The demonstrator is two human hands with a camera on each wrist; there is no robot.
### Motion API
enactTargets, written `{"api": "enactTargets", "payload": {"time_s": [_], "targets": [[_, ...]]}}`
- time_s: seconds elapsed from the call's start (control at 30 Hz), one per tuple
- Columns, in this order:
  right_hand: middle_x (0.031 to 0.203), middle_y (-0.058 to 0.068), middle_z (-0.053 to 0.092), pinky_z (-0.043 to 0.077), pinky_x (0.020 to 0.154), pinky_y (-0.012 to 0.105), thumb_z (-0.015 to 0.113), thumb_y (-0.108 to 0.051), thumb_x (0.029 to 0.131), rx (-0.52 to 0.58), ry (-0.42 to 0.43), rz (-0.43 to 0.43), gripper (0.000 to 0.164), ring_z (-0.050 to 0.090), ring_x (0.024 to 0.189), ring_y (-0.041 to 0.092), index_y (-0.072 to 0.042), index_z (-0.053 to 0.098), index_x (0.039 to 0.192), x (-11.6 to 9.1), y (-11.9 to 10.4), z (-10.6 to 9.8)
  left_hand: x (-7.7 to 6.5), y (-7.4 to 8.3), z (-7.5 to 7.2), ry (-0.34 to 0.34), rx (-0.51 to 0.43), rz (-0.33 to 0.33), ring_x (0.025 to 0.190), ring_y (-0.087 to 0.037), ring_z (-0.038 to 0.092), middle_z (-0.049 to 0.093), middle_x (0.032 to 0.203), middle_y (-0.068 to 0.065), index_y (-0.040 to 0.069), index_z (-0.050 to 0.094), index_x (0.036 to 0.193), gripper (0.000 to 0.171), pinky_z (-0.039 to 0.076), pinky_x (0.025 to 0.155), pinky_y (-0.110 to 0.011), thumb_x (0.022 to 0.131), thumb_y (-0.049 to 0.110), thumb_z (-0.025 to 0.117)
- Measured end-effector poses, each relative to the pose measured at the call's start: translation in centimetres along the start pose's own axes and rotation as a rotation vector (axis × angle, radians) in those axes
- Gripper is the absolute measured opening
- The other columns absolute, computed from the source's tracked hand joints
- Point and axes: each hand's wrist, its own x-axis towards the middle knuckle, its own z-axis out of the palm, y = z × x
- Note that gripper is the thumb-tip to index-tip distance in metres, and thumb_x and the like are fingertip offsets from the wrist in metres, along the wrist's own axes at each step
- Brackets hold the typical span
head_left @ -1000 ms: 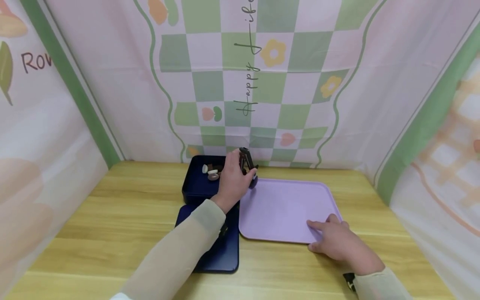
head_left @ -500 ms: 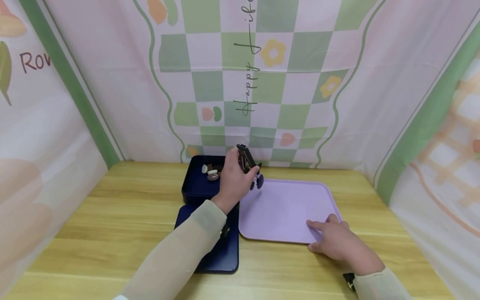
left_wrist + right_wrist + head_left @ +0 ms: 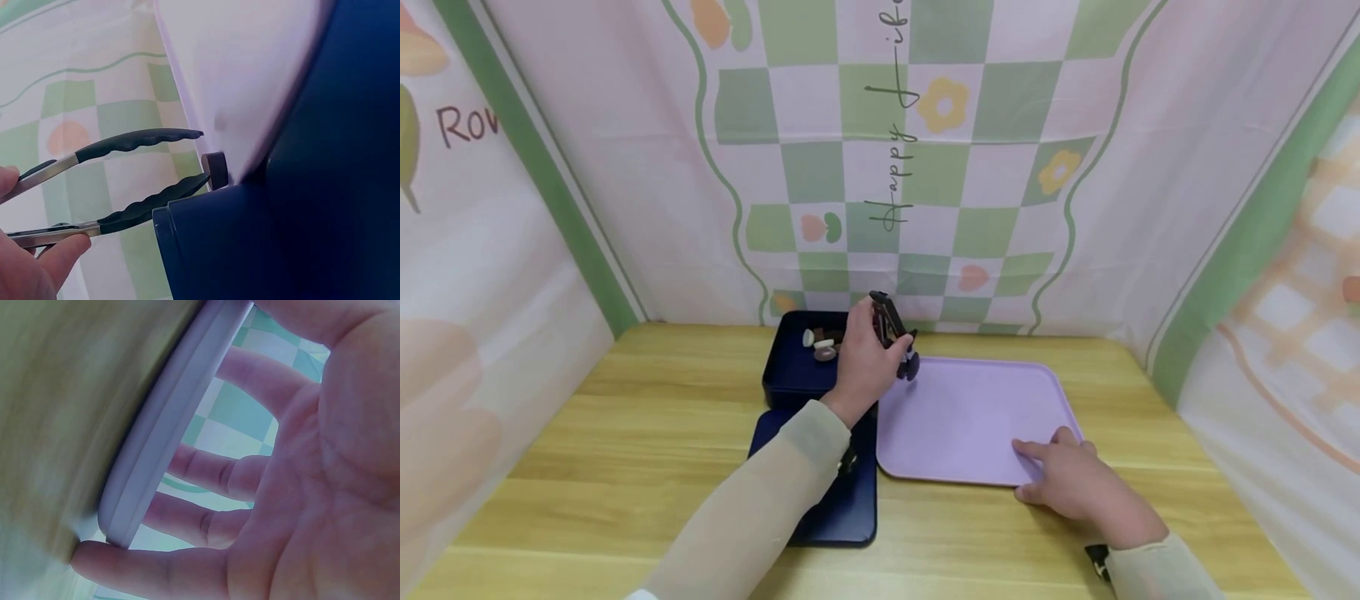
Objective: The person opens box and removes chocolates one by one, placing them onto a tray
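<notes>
My left hand (image 3: 867, 360) holds a pair of tongs (image 3: 889, 318) by its handles, over the seam between the dark blue box (image 3: 782, 385) and the purple tray (image 3: 970, 417). In the left wrist view, the black scalloped ends of the tongs (image 3: 140, 140) stand apart. A small dark brown piece (image 3: 216, 170) is right at the lower end's tip, overlapping the tray near the box's rim. My right hand (image 3: 1070, 477) grips the tray's front right corner, thumb at the front edge and fingers over the rim.
Whitish and grey-brown rounded pieces (image 3: 824, 353) and darker ones lie inside the box. In front of it a flat dark blue lid (image 3: 850, 521) lies on the wooden table (image 3: 970, 542), partly under my left forearm. A checkered cloth (image 3: 934, 175) hangs behind.
The tongs' lower ends swing slightly right over the tray, spread, then come back a little left. My right hand and the tray keep their places.
</notes>
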Motion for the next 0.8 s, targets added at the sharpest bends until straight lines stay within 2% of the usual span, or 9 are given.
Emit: {"api": "enactTargets", "payload": {"time_s": [0.2,0.3,0.4,0.53,0.67,0.8], "targets": [[0.112,0.028,0.048,0.047,0.073,0.053,0.084,-0.044,0.076,-0.003,-0.003,0.003,0.075,0.047,0.088,0.038,-0.010,0.060,0.138,0.0,-0.1,-0.1,0.2,0.1,-0.4,0.030,-0.028,-0.003,0.099,-0.026,0.058,0.050,0.122,-0.015,0.004,0.039,0.142,0.067,0.054,0.078,-0.036,0.091,0.023,0.077],[0.112,0.028,0.048,0.047,0.073,0.054,0.084,-0.044,0.076,-0.001,-0.007,0.005,0.075,0.047,0.088,0.038,-0.010,0.060,0.138,0.0,-0.2,-0.1,1.0,0.2,-1.4,0.072,-0.076,0.007,0.090,-0.025,0.058,0.053,0.113,-0.011,0.006,0.043,0.136,0.063,0.053,0.071,-0.034,0.088,0.023,0.080],[0.113,0.028,0.048,0.047,0.073,0.053,0.084,-0.044,0.076,0.000,-0.017,0.010,0.075,0.046,0.088,0.038,-0.010,0.060,0.139,0.0,-0.2,-0.1,2.2,0.3,-3.2,0.132,-0.123,0.000,0.087,-0.024,0.059,0.055,0.107,-0.009,0.008,0.045,0.132,0.064,0.053,0.070,-0.034,0.084,0.026,0.083],[0.113,0.027,0.047,0.047,0.072,0.052,0.084,-0.045,0.077,0.000,-0.026,0.016,0.075,0.045,0.088,0.037,-0.011,0.059,0.139,0.0,-0.2,-0.1,3.7,0.2,-6.5,0.199,-0.147,-0.034,0.088,-0.024,0.056,0.055,0.107,-0.009,0.008,0.044,0.131,0.069,0.050,0.074,-0.037,0.082,0.034,0.085],[0.112,0.027,0.048,0.047,0.071,0.051,0.083,-0.045,0.076,-0.002,-0.019,0.016,0.076,0.045,0.087,0.037,-0.011,0.059,0.139,0.0,-0.1,0.0,4.7,-0.6,-9.7,0.221,-0.150,-0.086,0.092,-0.025,0.053,0.053,0.112,-0.010,0.011,0.041,0.134,0.072,0.048,0.076,-0.039,0.082,0.038,0.084],[0.112,0.027,0.048,0.047,0.071,0.051,0.083,-0.045,0.076,-0.006,-0.014,0.012,0.076,0.046,0.087,0.037,-0.010,0.059,0.139,0.0,0.0,0.0,4.8,-2.2,-11.8,0.221,-0.125,-0.140,0.093,-0.026,0.050,0.051,0.116,-0.011,0.014,0.038,0.138,0.076,0.046,0.076,-0.039,0.083,0.043,0.082]]}}
